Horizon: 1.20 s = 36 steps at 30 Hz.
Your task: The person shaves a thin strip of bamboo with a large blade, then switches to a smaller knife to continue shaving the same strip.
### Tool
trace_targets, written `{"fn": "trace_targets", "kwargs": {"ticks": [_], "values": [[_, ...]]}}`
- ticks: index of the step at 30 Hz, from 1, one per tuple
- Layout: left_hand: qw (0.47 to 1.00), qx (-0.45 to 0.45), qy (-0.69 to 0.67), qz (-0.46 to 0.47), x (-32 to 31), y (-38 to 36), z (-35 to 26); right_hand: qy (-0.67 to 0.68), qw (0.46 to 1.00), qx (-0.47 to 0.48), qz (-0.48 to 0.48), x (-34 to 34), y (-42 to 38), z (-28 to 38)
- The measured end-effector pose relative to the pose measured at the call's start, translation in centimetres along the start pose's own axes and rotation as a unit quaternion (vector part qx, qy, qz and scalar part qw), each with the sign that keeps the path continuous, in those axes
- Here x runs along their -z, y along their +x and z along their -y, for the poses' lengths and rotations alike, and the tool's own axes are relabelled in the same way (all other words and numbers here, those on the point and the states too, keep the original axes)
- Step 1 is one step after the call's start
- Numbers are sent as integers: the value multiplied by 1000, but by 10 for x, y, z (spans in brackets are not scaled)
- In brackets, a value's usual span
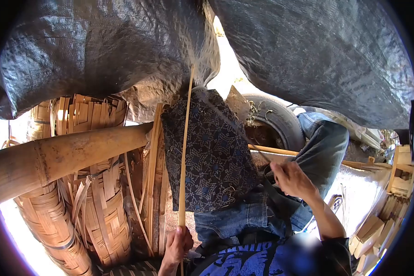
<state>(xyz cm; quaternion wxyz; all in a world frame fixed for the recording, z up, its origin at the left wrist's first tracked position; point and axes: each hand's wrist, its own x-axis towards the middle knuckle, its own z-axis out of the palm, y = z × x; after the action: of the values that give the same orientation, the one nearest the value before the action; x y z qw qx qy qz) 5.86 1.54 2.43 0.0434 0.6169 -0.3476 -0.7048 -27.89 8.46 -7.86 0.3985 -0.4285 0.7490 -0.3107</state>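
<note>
My left hand (175,244), low in the head view, is wrapped round the near part of a long, pale bamboo strip (184,165). The strip runs away from me, nearly straight, to a narrow far tip in front of the black sheeting. Beneath it a dark patterned cloth (211,156) lies over my lap. Right of the cloth, my right hand (293,179) is closed in a fist above my jeans. From this fist a thin dark knife (261,153) points up and left to the cloth's edge; its handle is hidden by my fingers.
A thick bamboo pole (73,154) juts in from the left, over rolled woven bamboo (103,216). Black sheeting (317,55) hangs across the top. An old tyre (285,122) lies beyond my bent knee. Wood pieces (370,230) are stacked at right.
</note>
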Motion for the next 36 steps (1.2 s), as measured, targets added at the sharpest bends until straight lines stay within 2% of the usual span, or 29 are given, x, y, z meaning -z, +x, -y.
{"fn": "trace_targets", "kwargs": {"ticks": [2,3,8,10,16,18,19,20,22,23,24,25,26,27,28,30,35,36], "values": [[1000,-15,4,-9,3,-3,5,74,977,-131,151,2,6,16],[1000,-26,-5,-13,4,-4,5,66,959,-166,219,-4,8,8],[999,-40,10,-13,13,-1,10,115,947,-220,206,-16,35,7],[999,-46,27,-9,5,4,8,145,938,-278,150,-11,45,3],[999,-6,38,-36,-24,34,-6,163,955,-233,80,9,27,12],[998,3,69,-15,-25,46,-6,141,970,-185,74,10,26,23],[996,-16,92,-10,-26,49,-10,39,997,62,-2,-6,26,5],[995,-14,96,-9,-25,52,-12,42,997,59,-3,-12,21,-3],[999,9,12,29,-23,60,-15,29,998,59,6,-16,28,11],[999,23,-12,19,-25,63,-16,-149,957,243,-54,-29,30,-9],[999,25,-14,16,-25,66,-19,-148,957,244,-50,-28,33,3],[986,68,-140,67,-25,69,-22,-52,995,76,28,-22,38,25],[951,109,-264,118,-26,72,-25,43,989,-96,105,-20,41,38],[916,129,-347,155,-26,76,-27,32,994,-64,77,-28,43,36],[915,129,-351,154,-26,80,-26,29,994,-64,80,-29,44,39],[758,169,-550,308,-25,90,-23,-3,996,-28,83,-30,48,47],[665,143,-640,357,-47,91,-13,-28,996,12,78,-37,59,38],[665,146,-640,356,-49,92,-12,-39,996,22,76,-39,59,35]]}}
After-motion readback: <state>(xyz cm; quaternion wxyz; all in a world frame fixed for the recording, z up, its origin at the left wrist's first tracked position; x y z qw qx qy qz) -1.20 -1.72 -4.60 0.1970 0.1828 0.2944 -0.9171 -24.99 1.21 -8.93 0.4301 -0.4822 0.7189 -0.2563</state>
